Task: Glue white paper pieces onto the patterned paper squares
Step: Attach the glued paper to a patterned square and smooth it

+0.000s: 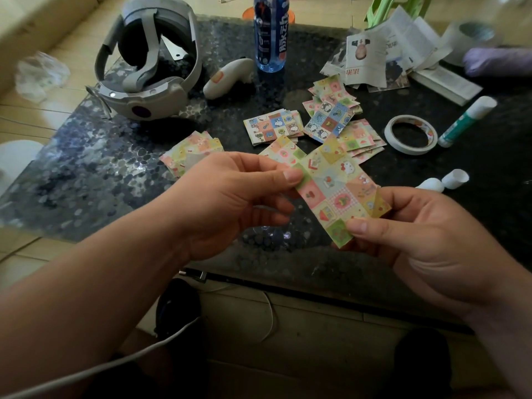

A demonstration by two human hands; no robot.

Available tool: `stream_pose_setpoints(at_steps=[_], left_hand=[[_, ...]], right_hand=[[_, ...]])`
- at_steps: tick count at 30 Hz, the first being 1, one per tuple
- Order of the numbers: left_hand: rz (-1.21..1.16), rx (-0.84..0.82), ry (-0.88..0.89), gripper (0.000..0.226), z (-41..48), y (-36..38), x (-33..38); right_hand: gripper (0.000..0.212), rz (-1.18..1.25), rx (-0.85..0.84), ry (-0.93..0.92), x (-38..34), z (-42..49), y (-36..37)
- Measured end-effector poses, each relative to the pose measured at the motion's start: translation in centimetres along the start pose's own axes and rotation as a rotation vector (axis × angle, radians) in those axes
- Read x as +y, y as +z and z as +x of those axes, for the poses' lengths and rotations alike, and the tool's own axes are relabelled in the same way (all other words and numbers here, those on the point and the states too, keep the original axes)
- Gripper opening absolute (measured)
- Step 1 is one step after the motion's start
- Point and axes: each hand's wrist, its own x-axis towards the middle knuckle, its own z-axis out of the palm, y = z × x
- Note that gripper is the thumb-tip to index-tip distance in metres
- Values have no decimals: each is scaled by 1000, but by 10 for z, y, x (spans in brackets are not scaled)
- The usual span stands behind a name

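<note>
Above the near edge of the dark table, both hands hold one patterned paper square (336,191). My left hand (230,197) pinches its left corner between thumb and fingers. My right hand (417,240) pinches its lower corner with the thumb on top. More patterned squares lie in piles on the table: a pink-yellow pile (190,152) at the left, a blue-toned pile (273,126) in the middle, and a spread (342,116) to the right. A green-and-white glue stick (466,120) lies at the right, its white cap (456,178) nearby. No white paper piece is clearly visible.
A roll of white tape (411,135) lies beside the glue stick. A VR headset (149,59), a controller (227,77) and a blue bottle (270,33) stand at the back. Torn printed pages (388,53) and an open book (446,82) lie at the back right.
</note>
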Motion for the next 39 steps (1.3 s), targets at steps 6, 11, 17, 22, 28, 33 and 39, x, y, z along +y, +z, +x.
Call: stream_pose_setpoints(at_steps=[6, 11, 17, 22, 28, 33, 39], left_hand=[[55, 2, 31, 20, 0, -3, -1], [71, -12, 34, 23, 0, -2, 0], [55, 7, 39, 21, 1, -2, -4], [-10, -28, 2, 22, 0, 2, -8], [-29, -42, -25, 39, 2, 5, -12], [63, -33, -70, 45, 2, 5, -16], [-21, 178, -53, 47, 8, 13, -31]], right_hand=[[48, 6, -8, -8, -1, 0, -1], [47, 13, -2, -6, -1, 0, -1], [30, -6, -5, -11, -1, 2, -1], [26, -55, -25, -33, 0, 2, -4], [11, -63, -30, -92, 1, 3, -6], [10, -94, 77, -111, 5, 5, -3], [15, -34, 228, -122, 23, 12, 5]])
